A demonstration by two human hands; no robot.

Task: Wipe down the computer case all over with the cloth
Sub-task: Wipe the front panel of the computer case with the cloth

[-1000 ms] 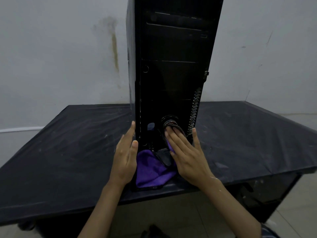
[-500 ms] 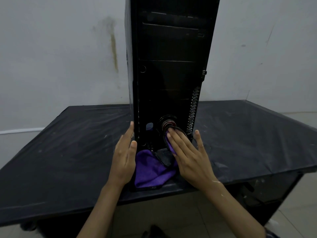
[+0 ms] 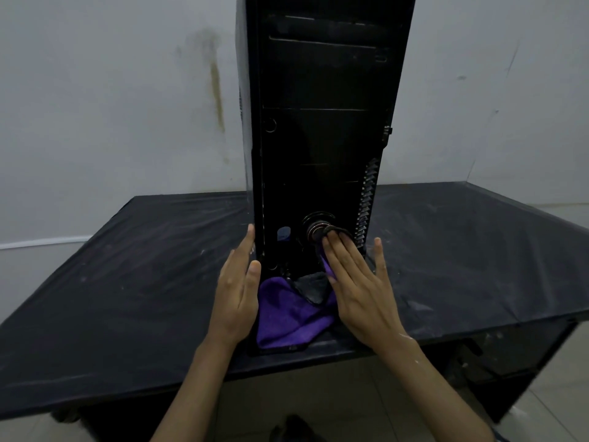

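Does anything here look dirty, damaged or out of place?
Yes. A brownish streak stains the white wall beside the tall black computer case, and pale dusty smears mark the black table cover. The case stands upright; nothing looks spilled.

We look to be in a plain, bare workroom. The stained white wall (image 3: 127,90), pale floor tiles (image 3: 557,406) and dusty, black-covered surface (image 3: 127,298) suggest it.

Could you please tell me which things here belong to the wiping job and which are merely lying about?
In the job: tall black computer case; purple microfibre cloth; right hand pressing it; left hand on the case's side.
Not in it: black-covered table; stained white wall.
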